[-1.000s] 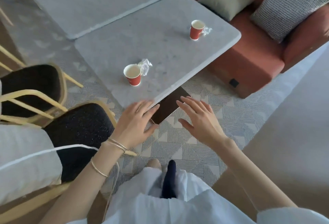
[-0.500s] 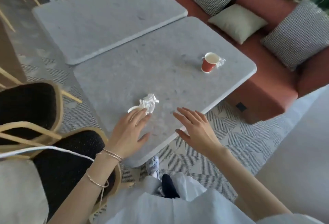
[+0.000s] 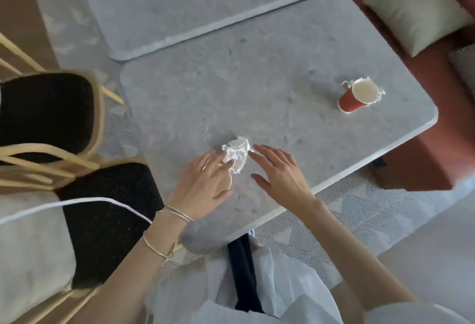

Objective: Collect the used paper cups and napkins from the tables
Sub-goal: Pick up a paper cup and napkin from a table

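Hovering with fingers straight and spread, left hand and right hand should gather the crumpled white paper napkin whole.

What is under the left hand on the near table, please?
Only the pale rim of a cup shows beneath the left hand; the rest is covered. A crumpled napkin lies beside it.

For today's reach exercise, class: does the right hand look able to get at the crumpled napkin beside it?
Likely yes: the right hand is open and nearly touches the crumpled napkin, with only bare table between them.
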Available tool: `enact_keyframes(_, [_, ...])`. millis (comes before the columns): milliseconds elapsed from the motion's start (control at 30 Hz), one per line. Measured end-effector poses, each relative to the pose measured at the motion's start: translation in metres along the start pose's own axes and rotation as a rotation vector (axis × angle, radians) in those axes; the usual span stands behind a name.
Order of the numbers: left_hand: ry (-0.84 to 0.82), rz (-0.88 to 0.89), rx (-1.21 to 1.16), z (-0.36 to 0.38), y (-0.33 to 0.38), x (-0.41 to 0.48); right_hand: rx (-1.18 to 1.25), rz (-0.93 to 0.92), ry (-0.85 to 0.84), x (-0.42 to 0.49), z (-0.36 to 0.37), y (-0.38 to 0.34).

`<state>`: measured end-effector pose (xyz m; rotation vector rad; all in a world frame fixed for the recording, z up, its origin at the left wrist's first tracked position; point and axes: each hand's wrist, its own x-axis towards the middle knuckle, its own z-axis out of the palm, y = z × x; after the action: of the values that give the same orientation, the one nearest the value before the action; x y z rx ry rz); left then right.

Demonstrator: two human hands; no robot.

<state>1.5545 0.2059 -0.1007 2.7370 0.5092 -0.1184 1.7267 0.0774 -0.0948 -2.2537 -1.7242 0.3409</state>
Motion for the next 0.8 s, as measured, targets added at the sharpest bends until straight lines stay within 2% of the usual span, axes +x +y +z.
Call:
enact_keyframes(167, [-0.039, -0.040, -0.049, 0.018, -0.009, 0.000, 0.032, -0.073, -0.037, 0.033, 0.033, 0.015])
enact_keyframes(400, [-0.040, -0.123, -0.104, 0.029, -0.012, -0.012, 0.065, -0.109, -0.179, 0.059, 0.088, 0.021])
enact_keyframes(633, [-0.056, -0.090, -0.163, 0.026, -0.012, -0.006, 0.079, -0.123, 0.079, 0.053, 0.104, 0.026])
enact_keyframes(800, [-0.073, -0.061, -0.164, 0.023, -0.010, 0.003, 0.121, -0.136, 0.088, 0.036, 0.097, 0.033])
